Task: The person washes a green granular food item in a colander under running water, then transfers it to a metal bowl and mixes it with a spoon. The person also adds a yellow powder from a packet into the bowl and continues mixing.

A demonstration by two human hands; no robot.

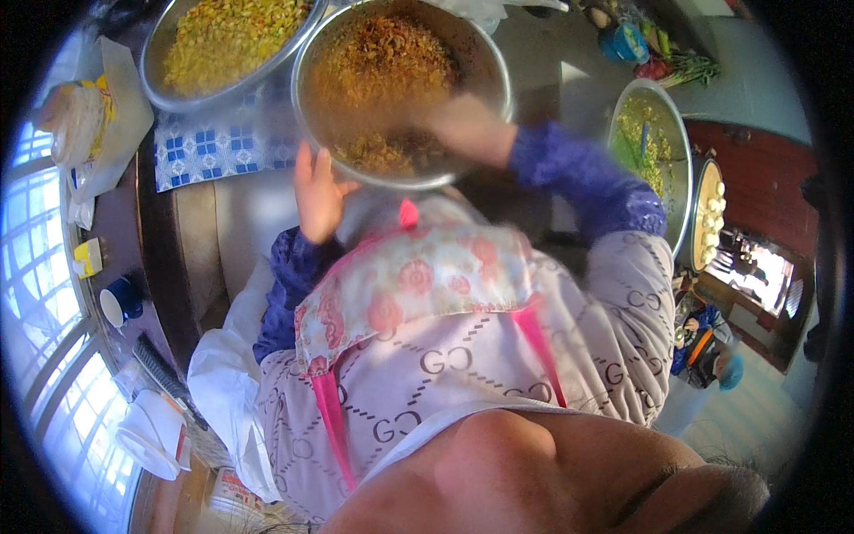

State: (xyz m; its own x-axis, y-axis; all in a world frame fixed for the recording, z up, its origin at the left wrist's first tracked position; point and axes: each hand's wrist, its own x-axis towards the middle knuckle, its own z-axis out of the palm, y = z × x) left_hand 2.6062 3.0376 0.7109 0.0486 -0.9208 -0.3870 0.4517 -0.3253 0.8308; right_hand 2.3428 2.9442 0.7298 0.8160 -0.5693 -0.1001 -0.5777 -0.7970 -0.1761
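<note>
A large metal bowl (504,80) stands before me, with a reddish-brown chopped food mixture (393,67) inside. My right hand (467,130) is over its right side, low against the mixture. That hand is blurred and its fingers are hard to make out, so its grip does not show. Beside the near left rim is my left hand (319,197), fingers apart and holding nothing. Whether its fingertips touch the rim is unclear. Another metal bowl (150,83), to the left, contains chopped yellow-green food (233,43) with red bits.
A blue-and-white patterned cloth (207,150) lies under the bowls' left side. At right are a bowl of greens (650,147) and a round tray (706,213) of white dough pieces. A blue mug (121,302) stands on the left ledge. Another person (704,347) is behind at right.
</note>
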